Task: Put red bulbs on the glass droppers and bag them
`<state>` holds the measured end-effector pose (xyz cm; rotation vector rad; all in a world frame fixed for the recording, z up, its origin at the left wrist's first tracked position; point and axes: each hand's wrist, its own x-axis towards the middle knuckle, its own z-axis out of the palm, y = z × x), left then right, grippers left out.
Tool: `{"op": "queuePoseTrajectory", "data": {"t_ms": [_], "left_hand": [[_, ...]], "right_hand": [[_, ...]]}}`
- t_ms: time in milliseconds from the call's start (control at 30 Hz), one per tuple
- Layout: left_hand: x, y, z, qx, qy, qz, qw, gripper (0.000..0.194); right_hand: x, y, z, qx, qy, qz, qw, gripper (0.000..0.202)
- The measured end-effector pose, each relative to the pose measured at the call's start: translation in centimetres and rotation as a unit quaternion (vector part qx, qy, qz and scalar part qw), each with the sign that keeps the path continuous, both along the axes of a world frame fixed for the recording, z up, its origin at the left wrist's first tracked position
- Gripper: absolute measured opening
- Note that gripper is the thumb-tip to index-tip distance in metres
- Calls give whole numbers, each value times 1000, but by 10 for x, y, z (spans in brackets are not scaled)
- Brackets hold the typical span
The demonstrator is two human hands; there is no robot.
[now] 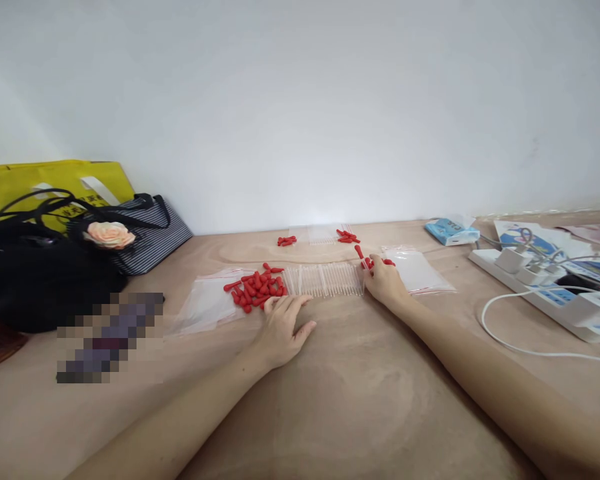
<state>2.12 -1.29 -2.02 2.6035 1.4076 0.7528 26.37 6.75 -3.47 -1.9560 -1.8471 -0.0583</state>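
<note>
At the clear tubes' (325, 281) three o'clock, the right hand (385, 281) seemingly pinched a red bulb (359, 252) (left hand (284, 331) spread, seven o'clock), its apparent fitting calling for steadiness.

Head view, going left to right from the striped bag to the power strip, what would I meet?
Striped bag, left clear bags, pile of red bulbs, row of clear tubes, right hand, right clear bags, white power strip.

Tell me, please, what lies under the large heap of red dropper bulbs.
Clear plastic bags show beneath the left edge of the bulb heap; anything under its middle is covered.
</note>
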Motion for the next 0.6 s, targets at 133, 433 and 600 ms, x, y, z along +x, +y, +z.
{"op": "queuePoseTrajectory", "data": {"t_ms": [133,433,600], "left_hand": [[0,-1,1,-8,-1,3,1000,30],[0,-1,3,-9,5,-3,1000,23],[0,-2,3,-12,8,-7,1000,17]], "right_hand": [[3,-3,6,-4,1,-2,1000,32],[3,-17,17,-74,-4,-33,997,25],[4,-17,20,-98,-40,-59,993,25]]}}
